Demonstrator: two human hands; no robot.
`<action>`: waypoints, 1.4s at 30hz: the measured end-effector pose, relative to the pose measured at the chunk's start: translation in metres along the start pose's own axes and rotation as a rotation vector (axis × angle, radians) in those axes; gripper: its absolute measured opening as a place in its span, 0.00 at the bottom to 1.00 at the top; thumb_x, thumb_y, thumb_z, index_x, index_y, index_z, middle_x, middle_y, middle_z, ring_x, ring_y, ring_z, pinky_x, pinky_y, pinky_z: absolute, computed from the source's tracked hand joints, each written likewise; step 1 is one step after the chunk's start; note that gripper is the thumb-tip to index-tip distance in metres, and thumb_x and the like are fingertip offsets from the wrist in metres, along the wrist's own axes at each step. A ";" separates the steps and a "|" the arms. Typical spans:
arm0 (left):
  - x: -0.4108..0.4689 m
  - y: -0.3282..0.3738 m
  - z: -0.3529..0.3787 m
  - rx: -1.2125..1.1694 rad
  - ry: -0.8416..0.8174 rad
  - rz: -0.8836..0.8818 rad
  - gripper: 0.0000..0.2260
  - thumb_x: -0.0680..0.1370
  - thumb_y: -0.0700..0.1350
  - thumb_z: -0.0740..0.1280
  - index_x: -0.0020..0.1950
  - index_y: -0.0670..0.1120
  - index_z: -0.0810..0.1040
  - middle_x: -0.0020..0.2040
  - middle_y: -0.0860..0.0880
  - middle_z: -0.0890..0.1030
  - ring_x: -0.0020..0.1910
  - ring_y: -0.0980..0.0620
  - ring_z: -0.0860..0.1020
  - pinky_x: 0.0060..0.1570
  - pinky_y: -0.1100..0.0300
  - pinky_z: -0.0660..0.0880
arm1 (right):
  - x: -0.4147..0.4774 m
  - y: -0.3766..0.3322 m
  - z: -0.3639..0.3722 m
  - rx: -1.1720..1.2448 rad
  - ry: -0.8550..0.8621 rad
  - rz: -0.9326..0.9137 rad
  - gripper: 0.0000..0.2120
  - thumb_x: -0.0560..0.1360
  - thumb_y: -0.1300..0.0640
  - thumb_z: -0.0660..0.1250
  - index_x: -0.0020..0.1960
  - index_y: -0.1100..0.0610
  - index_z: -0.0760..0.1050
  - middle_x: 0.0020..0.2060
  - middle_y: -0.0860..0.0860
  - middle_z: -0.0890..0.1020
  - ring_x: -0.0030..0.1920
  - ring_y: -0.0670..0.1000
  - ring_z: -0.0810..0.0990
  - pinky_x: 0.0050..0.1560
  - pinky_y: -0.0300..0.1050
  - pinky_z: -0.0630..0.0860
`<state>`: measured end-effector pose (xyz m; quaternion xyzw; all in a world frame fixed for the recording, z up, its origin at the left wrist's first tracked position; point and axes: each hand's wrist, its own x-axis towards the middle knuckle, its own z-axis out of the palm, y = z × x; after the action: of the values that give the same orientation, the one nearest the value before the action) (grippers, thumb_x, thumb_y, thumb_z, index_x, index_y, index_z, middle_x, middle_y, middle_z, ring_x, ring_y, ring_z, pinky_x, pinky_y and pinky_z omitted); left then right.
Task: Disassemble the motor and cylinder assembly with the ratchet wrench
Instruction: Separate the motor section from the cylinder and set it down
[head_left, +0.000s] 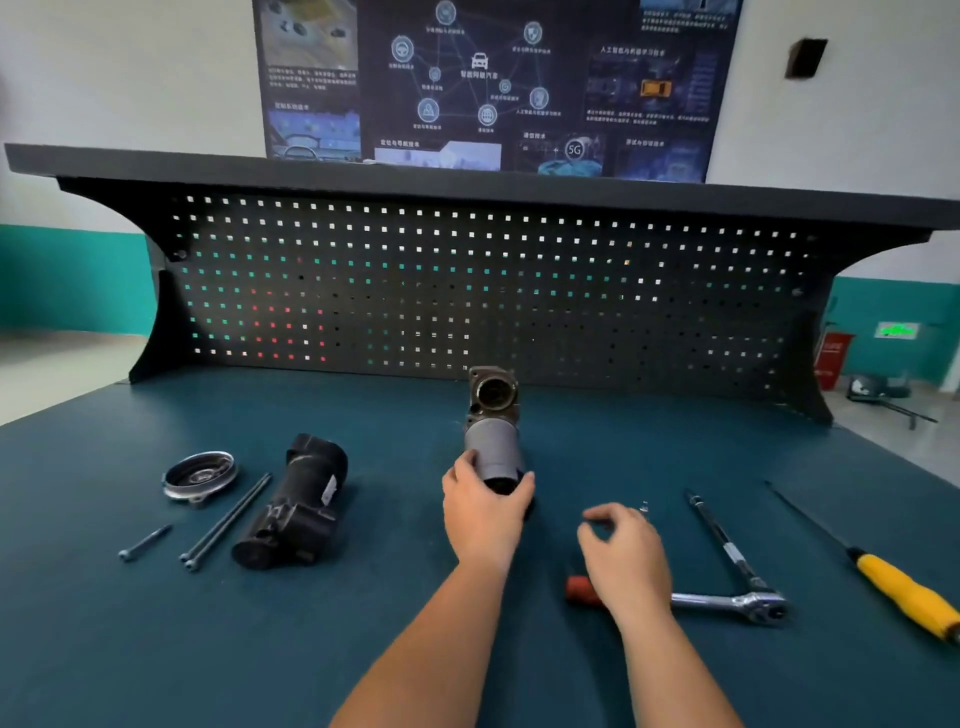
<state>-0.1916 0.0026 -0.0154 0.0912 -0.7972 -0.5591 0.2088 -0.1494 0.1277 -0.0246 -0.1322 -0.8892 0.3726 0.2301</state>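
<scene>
1. My left hand (483, 512) grips the near end of the grey cylinder assembly (493, 452), fingers wrapped round the barrel, thumb on its left side.
2. The assembly sits mid-surface, its long axis running straight away from me toward the pegboard (467, 291). The brownish metal head is the far end, and a round opening in it faces up toward my camera. I cannot tell whether the near end is lifted off the surface (156, 649).
3. My right hand (621, 551) hovers just right of the left, fingers loosely curled, thumb and forefinger a little apart. A small bright part (644, 506) lies just beyond its fingertips; too small to name.
4. The ratchet wrench (727, 603) lies on the surface with its handle running left to right, its red grip partly under my right wrist and the head at the right. Its extension bar (719, 535) runs from the head away toward the pegboard.
5. Far right, a yellow-handled screwdriver (904, 592) lies on a diagonal, tip pointing away and left.
6. To the left, the black motor housing (296, 506) lies on its side, angled. Just beside it are two long bolts (226, 522) lying parallel, then a short bolt (144, 543), with a round end cap (200, 475) behind them.
</scene>
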 end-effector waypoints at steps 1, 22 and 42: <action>0.001 -0.001 0.001 -0.021 0.017 0.000 0.32 0.69 0.57 0.73 0.69 0.50 0.67 0.66 0.50 0.70 0.60 0.51 0.72 0.53 0.60 0.70 | 0.001 -0.001 0.000 -0.052 -0.016 0.018 0.07 0.75 0.54 0.65 0.52 0.50 0.78 0.55 0.46 0.78 0.60 0.50 0.72 0.45 0.42 0.67; 0.008 -0.027 -0.081 -0.096 -0.158 0.062 0.22 0.67 0.48 0.76 0.58 0.55 0.74 0.51 0.58 0.77 0.47 0.63 0.75 0.39 0.72 0.68 | 0.001 0.002 -0.019 -0.338 -0.262 -0.005 0.05 0.75 0.47 0.62 0.44 0.45 0.75 0.42 0.44 0.79 0.44 0.49 0.74 0.39 0.41 0.68; -0.019 -0.043 -0.170 -0.106 -0.535 0.254 0.29 0.54 0.58 0.70 0.53 0.52 0.77 0.54 0.55 0.80 0.52 0.68 0.76 0.51 0.77 0.67 | 0.003 -0.017 0.002 0.634 -0.318 -0.245 0.16 0.79 0.59 0.62 0.66 0.55 0.69 0.59 0.46 0.75 0.60 0.43 0.73 0.54 0.25 0.68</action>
<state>-0.1043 -0.1505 -0.0109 -0.1706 -0.7987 -0.5735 0.0640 -0.1539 0.1161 -0.0131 0.1124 -0.7637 0.6150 0.1613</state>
